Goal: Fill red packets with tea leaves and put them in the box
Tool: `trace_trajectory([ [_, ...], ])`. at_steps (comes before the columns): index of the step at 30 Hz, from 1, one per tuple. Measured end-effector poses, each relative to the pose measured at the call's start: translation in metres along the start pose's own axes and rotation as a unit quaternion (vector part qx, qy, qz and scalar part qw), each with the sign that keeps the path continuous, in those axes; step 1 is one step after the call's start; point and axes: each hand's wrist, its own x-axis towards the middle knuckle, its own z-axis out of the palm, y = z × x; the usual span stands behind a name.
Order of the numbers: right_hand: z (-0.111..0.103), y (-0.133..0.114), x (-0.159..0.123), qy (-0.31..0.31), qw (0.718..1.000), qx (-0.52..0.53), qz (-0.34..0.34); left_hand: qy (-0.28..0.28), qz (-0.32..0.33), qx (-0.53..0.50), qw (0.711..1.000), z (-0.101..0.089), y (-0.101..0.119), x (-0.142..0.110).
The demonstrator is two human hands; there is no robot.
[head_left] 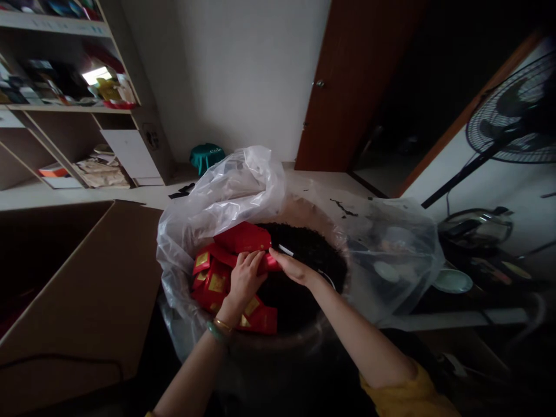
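A small glossy red packet (269, 264) is between my hands, above a round container lined with a clear plastic bag (243, 179). My left hand (245, 278) is closed over its left side, while my right hand (293, 269) grips its right end with the fingers together. Under and beside my left hand lie several red packets (217, 282) with gold labels. Behind the held packet is a larger flat red piece (243, 236). Dark loose material like dried tea leaves (299, 304) fills the container. A small white strip (285, 250) shows just beyond my right hand.
An open cardboard box (87, 289) stands at the left. To the right, loose clear plastic (391, 260) spreads toward a low table holding a green dish (452, 281) and a glass-lidded pot (478, 226). A standing fan (512, 110) is at far right. Shelves (65, 107) and a brown door (347, 87) are behind.
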Motion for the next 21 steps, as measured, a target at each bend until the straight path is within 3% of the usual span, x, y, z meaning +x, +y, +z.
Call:
trace_trajectory([
  [4,-0.008,-0.014,-0.003,0.009,0.999,-0.027,-0.021,0.033,-0.031,-0.026,0.999,-0.004,-0.003,0.003],
  [7,-0.021,-0.017,-0.008,0.119,0.991,-0.043,-0.05,0.085,-0.077,-0.045,0.992,-0.006,-0.009,0.005],
  [10,-0.027,-0.002,-0.015,0.185,0.96,-0.206,-0.027,0.123,-0.107,-0.059,0.985,-0.003,-0.016,0.005],
  [13,-0.016,0.021,-0.021,0.105,0.886,-0.451,-0.009,0.15,-0.124,-0.075,0.978,0.001,-0.021,0.004],
  [16,0.003,0.033,-0.021,0.065,0.813,-0.577,0.05,0.181,-0.145,-0.101,0.967,0.003,-0.024,0.003],
  [21,0.026,0.031,-0.007,-0.014,0.768,-0.637,0.065,0.21,-0.172,-0.118,0.955,0.001,-0.026,0.002],
])
